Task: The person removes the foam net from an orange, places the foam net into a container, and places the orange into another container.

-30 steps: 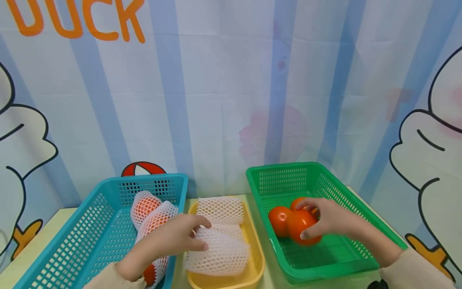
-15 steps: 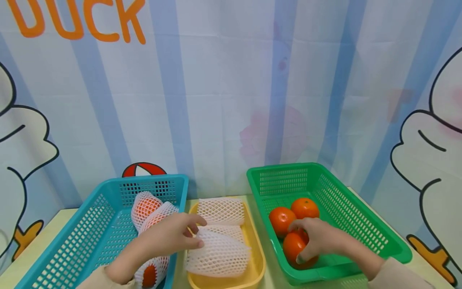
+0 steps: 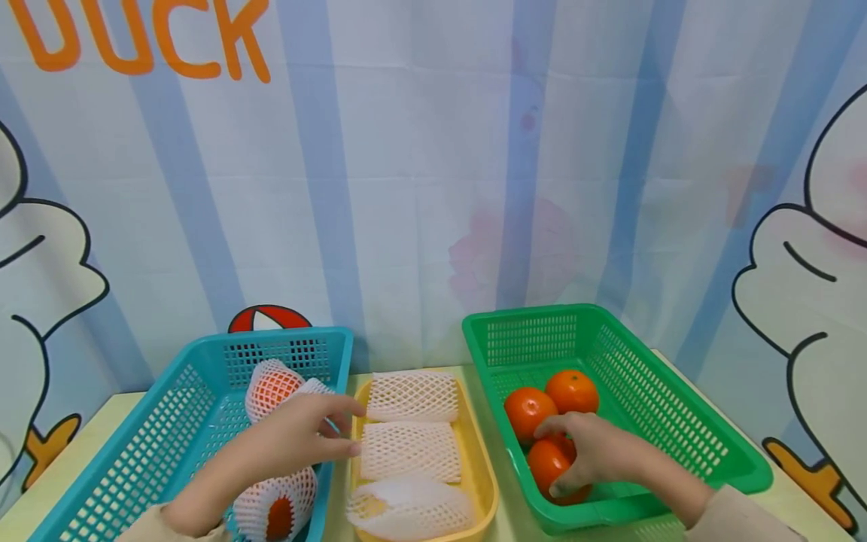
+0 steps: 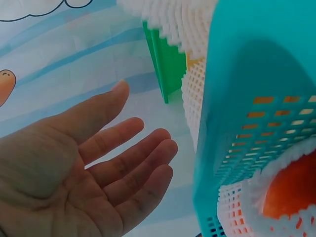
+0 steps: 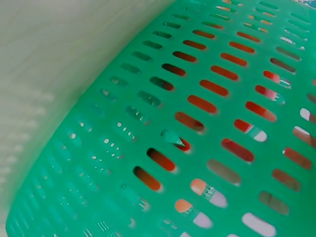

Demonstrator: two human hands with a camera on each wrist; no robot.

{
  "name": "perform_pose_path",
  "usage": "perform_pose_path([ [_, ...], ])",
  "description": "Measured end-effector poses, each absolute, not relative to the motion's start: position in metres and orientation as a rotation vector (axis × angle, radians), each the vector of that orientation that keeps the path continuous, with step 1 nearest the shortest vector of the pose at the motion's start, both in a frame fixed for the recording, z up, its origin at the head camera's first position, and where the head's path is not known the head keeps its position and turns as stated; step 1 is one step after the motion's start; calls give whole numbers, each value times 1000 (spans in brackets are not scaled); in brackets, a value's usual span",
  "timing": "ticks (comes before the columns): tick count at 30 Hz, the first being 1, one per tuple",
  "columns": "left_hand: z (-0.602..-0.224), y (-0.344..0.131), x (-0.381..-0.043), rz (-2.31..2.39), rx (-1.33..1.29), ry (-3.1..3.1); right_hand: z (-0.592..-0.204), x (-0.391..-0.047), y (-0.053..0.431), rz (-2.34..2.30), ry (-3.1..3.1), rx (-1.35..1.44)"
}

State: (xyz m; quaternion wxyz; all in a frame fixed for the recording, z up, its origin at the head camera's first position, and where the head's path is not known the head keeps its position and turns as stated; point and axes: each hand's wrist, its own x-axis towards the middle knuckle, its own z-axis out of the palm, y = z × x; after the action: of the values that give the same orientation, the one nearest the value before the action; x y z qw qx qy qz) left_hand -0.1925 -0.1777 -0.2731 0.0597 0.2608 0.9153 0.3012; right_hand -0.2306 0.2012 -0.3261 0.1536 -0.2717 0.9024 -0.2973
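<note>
My right hand [image 3: 596, 455] grips a glossy, round orange-red fruit [image 3: 550, 465] in the front left corner of the green basket [image 3: 684, 421]. Two similar fruits, one at the left wall [image 3: 528, 412] and another behind it [image 3: 572, 391], lie just beyond. The right wrist view shows the slotted basket wall [image 5: 207, 89] with orange-red behind it; the hand is hidden there. My left hand [image 3: 305, 433] hovers over the blue basket's right rim, empty, its fingers loosely extended [image 4: 98, 168]. Left of the yellow tray's edge, its fingertips are close to a white foam net [image 3: 409, 450].
The yellow tray [image 3: 484, 482] holds a rear foam net [image 3: 413, 395] and a puffed-up front one [image 3: 409, 508]. Inside the blue basket [image 3: 169, 421] are several net-wrapped fruits, including a rear one [image 3: 274, 388] and a front one [image 3: 278, 508]. A striped, printed curtain [image 3: 420, 188] hangs behind.
My left hand has drawn left, away from the foam net, which now lies at the tray's front. The right hand has brought its fruit toward me, uncovering the rear fruit.
</note>
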Motion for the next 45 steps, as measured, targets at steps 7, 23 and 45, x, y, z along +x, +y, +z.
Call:
perform_pose_path([
  [7, -275, -195, -190, 903, 746, 2778, -327, -231, 202, -881, 2557, -814],
  [23, -285, -226, -188, 909, 696, 2783, -324, -232, 204, -883, 2567, -877],
  [45, -293, -258, -192, 704, 114, 2865, -281, -235, 259, -828, 2801, -698],
])
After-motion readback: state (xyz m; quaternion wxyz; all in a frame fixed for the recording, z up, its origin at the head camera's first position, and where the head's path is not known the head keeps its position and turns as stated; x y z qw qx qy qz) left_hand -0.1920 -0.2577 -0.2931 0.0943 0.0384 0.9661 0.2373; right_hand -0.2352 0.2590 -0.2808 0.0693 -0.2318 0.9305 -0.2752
